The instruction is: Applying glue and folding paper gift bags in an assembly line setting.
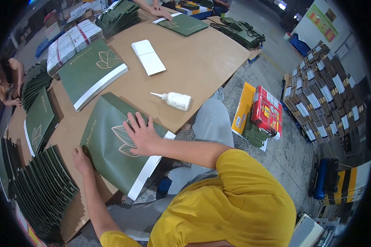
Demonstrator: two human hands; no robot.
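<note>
A dark green paper bag [105, 140] with a gold leaf print and a white strip along its near edge lies before me, its near end jutting past the table edge. My right hand [142, 135] rests flat on it over the leaf print, fingers spread. At the bag's left edge, my left hand [83, 161] has its fingers closed on the border. Beyond the bag, a white squeeze bottle [177, 101] with a pointed nozzle lies on its side. Another green bag [90, 68] with a white strip lies flat farther off.
The brown table [193, 61] carries a stack of white cards [148, 57] and fanned green bags [43, 189] at left. A co-worker's hand [163, 13] touches a green bag [183, 24] at the far side. On the floor to the right sit a red box [267, 109] and stacked bundles [323, 94].
</note>
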